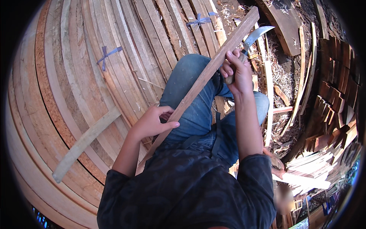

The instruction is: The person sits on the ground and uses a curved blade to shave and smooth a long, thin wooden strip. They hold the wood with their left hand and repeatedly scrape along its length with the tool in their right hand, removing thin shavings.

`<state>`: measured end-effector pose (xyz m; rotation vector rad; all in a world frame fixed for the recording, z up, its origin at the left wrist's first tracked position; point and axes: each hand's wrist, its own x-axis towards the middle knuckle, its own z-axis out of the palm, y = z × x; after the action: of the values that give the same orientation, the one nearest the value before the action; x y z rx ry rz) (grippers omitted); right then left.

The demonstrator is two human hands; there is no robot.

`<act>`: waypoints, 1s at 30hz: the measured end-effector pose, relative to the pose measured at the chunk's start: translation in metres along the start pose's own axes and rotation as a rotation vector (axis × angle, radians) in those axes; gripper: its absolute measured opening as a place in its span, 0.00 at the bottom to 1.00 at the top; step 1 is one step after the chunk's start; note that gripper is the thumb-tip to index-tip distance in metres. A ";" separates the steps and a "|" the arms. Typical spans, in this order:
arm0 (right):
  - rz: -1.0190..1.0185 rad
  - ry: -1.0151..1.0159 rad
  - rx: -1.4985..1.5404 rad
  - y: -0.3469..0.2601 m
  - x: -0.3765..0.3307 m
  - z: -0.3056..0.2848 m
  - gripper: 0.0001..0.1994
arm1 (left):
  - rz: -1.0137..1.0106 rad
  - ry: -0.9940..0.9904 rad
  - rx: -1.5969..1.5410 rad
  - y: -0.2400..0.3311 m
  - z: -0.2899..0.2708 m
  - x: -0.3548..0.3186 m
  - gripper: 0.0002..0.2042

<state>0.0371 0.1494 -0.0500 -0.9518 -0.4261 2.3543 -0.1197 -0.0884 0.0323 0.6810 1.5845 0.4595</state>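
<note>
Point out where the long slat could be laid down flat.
Best room: the broad bed of stacked pale wooden slats left of the left hand, though a loose grey plank crosses it. Right of the right hand and its curved knife, shavings and dark offcuts crowd the ground.

Knife handle (231, 77) (inside right hand (237, 72)) and slat's (206, 76) lower end, hidden.

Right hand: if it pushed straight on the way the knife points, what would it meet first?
The right hand aims the curved knife up and away, beside the wooden slat. Beyond the tip, probably the dark curved plank over shavings; depth is unclear.
</note>
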 end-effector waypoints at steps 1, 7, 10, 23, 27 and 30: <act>0.021 -0.018 0.051 0.000 0.001 0.001 0.13 | -0.006 -0.022 -0.078 -0.003 -0.001 0.001 0.21; 0.020 -0.016 0.094 -0.005 -0.002 0.002 0.11 | -0.035 -0.154 -0.298 -0.011 0.005 0.002 0.27; 0.016 0.008 0.065 -0.008 -0.009 0.004 0.12 | -0.041 -0.178 -0.319 -0.014 0.012 0.001 0.22; -0.447 -0.029 -1.235 -0.020 -0.029 -0.027 0.17 | -0.132 -0.043 -0.843 -0.034 0.048 -0.004 0.08; -0.454 -0.147 -1.795 -0.021 -0.059 -0.001 0.17 | -0.111 -0.039 -0.773 -0.033 0.046 -0.006 0.09; -0.551 -0.171 -1.909 -0.010 -0.056 0.003 0.19 | -0.157 -0.005 -0.704 -0.036 0.051 -0.007 0.08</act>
<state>0.0717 0.1231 -0.0128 -0.9609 -2.7105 0.9368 -0.0747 -0.1248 0.0074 0.0206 1.3306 0.8365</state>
